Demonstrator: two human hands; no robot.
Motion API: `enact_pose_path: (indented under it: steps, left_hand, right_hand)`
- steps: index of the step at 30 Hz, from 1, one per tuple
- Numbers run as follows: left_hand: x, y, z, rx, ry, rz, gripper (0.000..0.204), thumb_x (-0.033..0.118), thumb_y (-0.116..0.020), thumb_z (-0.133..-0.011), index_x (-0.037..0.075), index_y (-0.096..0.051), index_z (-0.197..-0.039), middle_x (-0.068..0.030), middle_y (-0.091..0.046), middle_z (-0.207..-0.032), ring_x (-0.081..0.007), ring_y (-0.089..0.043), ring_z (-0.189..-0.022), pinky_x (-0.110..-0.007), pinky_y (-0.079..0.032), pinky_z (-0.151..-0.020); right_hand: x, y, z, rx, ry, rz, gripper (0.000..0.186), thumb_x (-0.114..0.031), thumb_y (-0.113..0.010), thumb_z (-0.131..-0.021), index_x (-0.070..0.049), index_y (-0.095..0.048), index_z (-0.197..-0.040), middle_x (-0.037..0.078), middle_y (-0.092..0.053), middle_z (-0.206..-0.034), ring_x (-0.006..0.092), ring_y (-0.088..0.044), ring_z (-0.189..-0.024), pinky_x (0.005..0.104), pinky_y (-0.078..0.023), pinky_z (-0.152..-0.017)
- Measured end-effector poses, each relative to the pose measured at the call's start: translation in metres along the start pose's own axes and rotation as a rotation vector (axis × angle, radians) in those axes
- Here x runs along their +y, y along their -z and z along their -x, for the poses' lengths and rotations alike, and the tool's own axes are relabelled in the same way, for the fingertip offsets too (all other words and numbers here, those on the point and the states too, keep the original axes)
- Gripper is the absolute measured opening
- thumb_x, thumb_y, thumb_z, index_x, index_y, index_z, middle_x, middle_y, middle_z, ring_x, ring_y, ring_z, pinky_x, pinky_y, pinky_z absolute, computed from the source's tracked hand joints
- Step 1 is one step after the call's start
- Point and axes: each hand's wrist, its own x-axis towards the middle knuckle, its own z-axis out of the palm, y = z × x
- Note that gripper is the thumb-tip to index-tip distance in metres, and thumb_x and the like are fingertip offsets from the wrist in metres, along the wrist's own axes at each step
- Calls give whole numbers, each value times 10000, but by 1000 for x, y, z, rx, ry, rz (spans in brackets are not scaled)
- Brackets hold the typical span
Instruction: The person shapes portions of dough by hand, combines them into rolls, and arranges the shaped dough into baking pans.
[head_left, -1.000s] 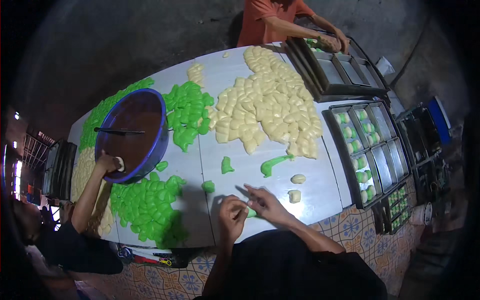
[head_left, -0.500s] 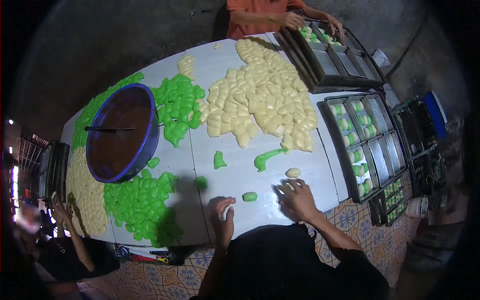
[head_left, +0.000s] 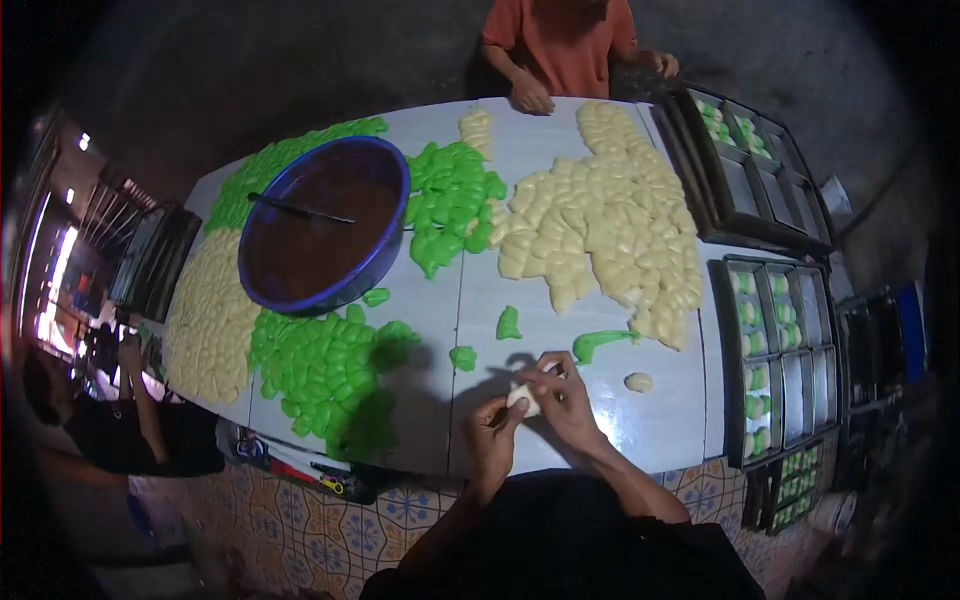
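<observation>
Close to the table's near edge, my two hands meet around a cream dough piece [head_left: 522,401]. My left hand [head_left: 489,446] grips it between thumb and fingers from the left. From the right, the curled fingers of my right hand [head_left: 572,408] press on the same piece and partly cover it. A cream dough ball [head_left: 638,382] lies to the right of my hands. Beyond them are a stretched green dough strip [head_left: 602,342] and a small green dough scrap [head_left: 508,323]; another green scrap [head_left: 462,358] sits to the left.
A blue basin [head_left: 402,215] with brown filling and a dark utensil stands at left among green dough [head_left: 325,375] and cream dough [head_left: 205,325]. More cream dough [head_left: 610,225] spreads mid-table. Metal trays [head_left: 800,385] with dough balls line the right. Co-workers stand opposite [head_left: 568,50] and left [head_left: 145,430].
My hands, earlier apart, have come together on the cream dough piece. The green piece between them is no longer visible. The co-worker opposite has drawn their hands off the tray. My view has shifted.
</observation>
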Motion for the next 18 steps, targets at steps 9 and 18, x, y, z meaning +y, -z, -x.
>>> enact_pose_path:
  steps: [9,18]
  left_hand:
    - [19,28,-25,-508,217,1171,850,603,-634,-723,17,-414,-1298,-156,-476,-1303,-289,-483,-1180,-399,-408,-983]
    - [161,187,-288,269,-287,-660,843,678,-255,-920,-44,-689,-939,-94,-679,-799,-272,-655,-796,-386,-491,-759]
  right_hand:
    - [1,-22,-33,-394,-120,-558,840,-491,-717,-749,-97,-373,-1406,112,-369,-1374,230,-369,-1226,408,-328,-1013]
    - [38,-24,-50,-257,-55,-710,1056,-492,-738,-747,-158,-83,-1505,100,-285,-1411,253,-418,-1210,356,-443,-934]
